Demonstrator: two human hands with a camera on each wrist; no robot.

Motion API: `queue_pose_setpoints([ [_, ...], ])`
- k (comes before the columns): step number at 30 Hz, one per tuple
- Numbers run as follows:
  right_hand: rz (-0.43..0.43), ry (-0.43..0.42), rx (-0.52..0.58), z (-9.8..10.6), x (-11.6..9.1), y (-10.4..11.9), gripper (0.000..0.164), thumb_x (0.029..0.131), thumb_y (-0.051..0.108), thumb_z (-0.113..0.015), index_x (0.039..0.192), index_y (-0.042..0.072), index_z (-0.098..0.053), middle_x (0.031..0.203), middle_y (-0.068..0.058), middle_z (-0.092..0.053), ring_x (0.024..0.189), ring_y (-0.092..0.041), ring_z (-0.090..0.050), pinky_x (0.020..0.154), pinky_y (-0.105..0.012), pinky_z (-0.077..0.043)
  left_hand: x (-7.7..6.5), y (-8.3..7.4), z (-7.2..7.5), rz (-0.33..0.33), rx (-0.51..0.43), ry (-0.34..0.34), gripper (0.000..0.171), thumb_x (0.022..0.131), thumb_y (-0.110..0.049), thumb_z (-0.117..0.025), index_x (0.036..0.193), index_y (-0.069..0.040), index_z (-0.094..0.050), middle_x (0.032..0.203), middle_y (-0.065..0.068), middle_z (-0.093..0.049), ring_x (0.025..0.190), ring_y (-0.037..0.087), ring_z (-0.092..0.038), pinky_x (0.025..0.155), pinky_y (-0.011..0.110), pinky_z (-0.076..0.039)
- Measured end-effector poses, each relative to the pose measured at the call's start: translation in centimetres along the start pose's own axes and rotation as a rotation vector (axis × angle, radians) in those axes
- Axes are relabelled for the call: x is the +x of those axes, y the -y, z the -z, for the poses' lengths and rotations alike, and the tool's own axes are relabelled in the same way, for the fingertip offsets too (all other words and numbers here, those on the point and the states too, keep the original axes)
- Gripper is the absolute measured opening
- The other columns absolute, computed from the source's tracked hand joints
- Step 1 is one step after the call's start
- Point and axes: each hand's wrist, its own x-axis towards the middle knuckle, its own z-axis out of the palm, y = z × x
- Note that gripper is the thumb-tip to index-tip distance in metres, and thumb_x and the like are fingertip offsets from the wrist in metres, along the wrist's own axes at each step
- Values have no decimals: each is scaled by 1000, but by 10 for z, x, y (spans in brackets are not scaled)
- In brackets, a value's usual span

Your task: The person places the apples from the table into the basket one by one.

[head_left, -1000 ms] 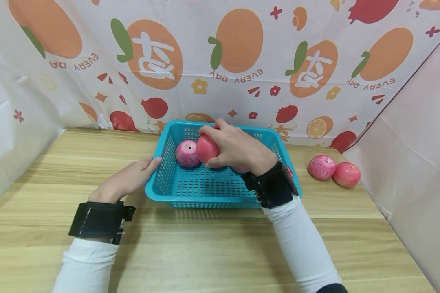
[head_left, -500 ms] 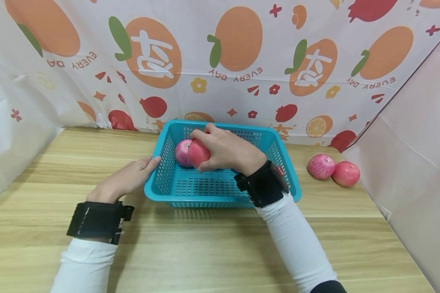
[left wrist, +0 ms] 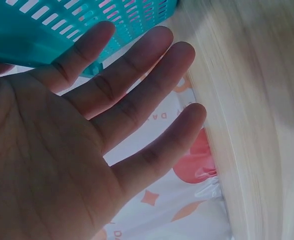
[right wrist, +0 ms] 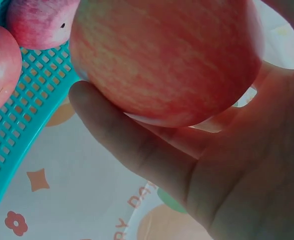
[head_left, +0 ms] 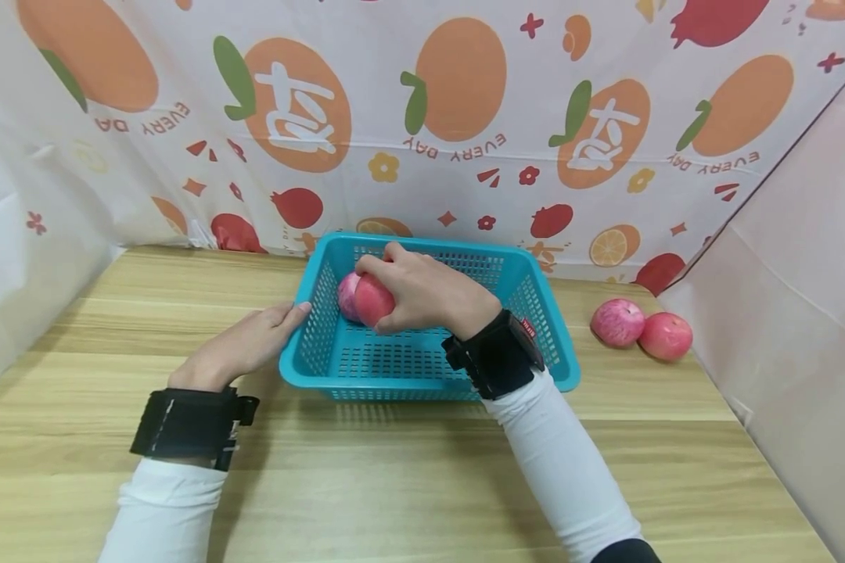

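My right hand point(head_left: 433, 295) grips a red apple point(head_left: 374, 300) over the left half of a blue plastic basket point(head_left: 422, 383). The right wrist view shows fingers and thumb curved around this apple point(right wrist: 166, 60). Just behind it, partly hidden, a streaky pink-purple apple point(head_left: 348, 297) sits in the basket. Two apples, the pink-purple one point(right wrist: 41, 22) and a paler red one point(right wrist: 2, 67), show inside the basket in the right wrist view. At the basket's left side is my left hand point(head_left: 242, 344), thumb on the rim, its straight fingers point(left wrist: 137, 107) spread along the outer wall.
On the wooden table point(head_left: 408, 485), right of the basket, lie a streaky pink apple point(head_left: 618, 322) and a red apple point(head_left: 666, 336), side by side. A fruit-printed sheet point(head_left: 458, 188) hangs directly behind the basket, and a pale sheet point(head_left: 803, 336) borders the right side.
My right hand has moved left with the red apple, which now overlaps the pink-purple apple in the head view. My left hand has stayed at the basket's left rim.
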Motion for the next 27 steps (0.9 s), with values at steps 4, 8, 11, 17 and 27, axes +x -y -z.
queue_pose_setpoints([
  [4,-9,7,-7,-1,1,1,75,66,41,-76,129,24,-39,114,-2,-43,96,-13,-44,69,-23,-51,1,1,0,1,-8,2,67,96,-49,-21,140,1,-19,120,24,-51,99,31,-54,87,58,-41],
  [8,-6,25,-6,-3,4,2,76,65,39,-77,129,23,-39,115,-2,-42,98,-14,-42,69,-23,-51,1,1,0,-2,-12,1,66,96,-49,-21,140,1,-20,120,24,-52,98,30,-56,86,57,-42],
  [11,8,34,-18,-5,6,3,75,65,38,-77,128,23,-40,114,-3,-43,98,-14,-42,69,-24,-50,1,1,0,-8,-7,-5,65,97,-48,-22,139,1,-21,119,24,-52,98,31,-55,86,57,-43],
  [17,22,26,-40,-12,7,4,76,63,39,-79,127,23,-42,112,-4,-44,95,-15,-42,67,-25,-51,2,0,-3,-25,-5,-5,64,97,-46,-22,139,2,-22,118,24,-53,97,29,-56,86,57,-43],
  [27,11,55,-32,-17,8,6,76,65,40,-76,130,23,-40,114,-3,-45,93,-16,-43,67,-26,-50,1,1,-1,-26,31,-17,64,97,-46,-19,138,3,-23,114,22,-56,96,27,-56,89,59,-40],
])
